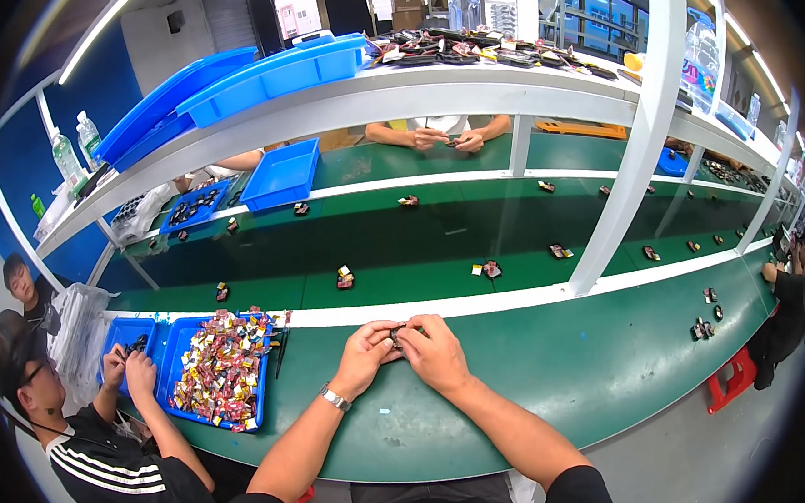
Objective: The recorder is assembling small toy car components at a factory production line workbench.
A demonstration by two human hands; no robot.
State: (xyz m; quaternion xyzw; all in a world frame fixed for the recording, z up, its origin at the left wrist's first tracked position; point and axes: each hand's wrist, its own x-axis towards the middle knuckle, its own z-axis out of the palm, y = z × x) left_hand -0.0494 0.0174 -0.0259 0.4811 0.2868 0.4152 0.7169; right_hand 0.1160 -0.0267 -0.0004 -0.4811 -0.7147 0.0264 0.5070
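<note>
Pinching a small, dark, compact piece of unclear material between bare left hand, at its eight o'clock, and bare right hand, at its four o'clock, equally near. Cannot tell its mostly covered long axis.

Far left, a blue wall panel stands beside a pale wall, a lit tube light overhead. Windows occupy the far side, beyond a white-framed shelf. Green-topped bench spans near; grey floor and red stool show right
</note>
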